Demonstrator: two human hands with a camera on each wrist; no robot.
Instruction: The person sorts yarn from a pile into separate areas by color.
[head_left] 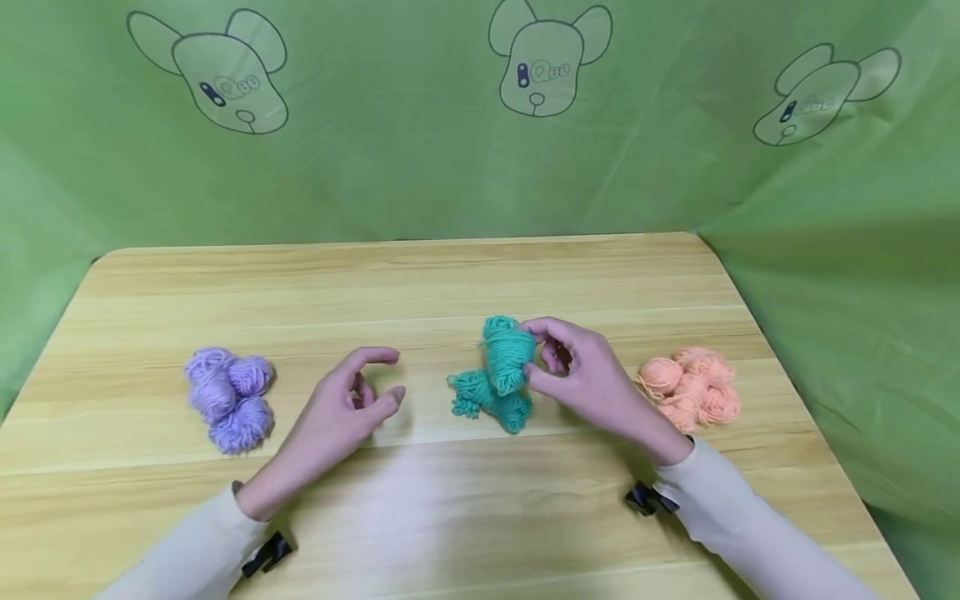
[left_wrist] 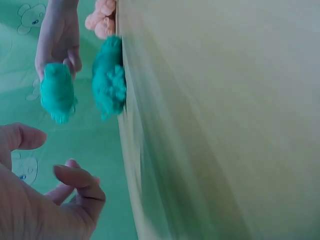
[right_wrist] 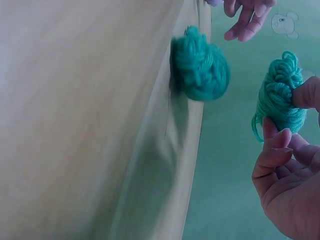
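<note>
My right hand pinches a teal ball of yarn between thumb and fingers. Both wrist views show this ball raised off the table. Below it, more teal yarn lies on the wood; whether that is one ball or two I cannot tell. To the left, my left hand hovers with thumb and fingers loosely bent and apart, holding nothing. In the left wrist view, the left hand is a short way from the held ball.
Several purple yarn balls are clustered on the left of the wooden table. A group of peach yarn balls sits at the right, beside my right wrist. Behind the table hangs a green cloth with printed cartoon heads.
</note>
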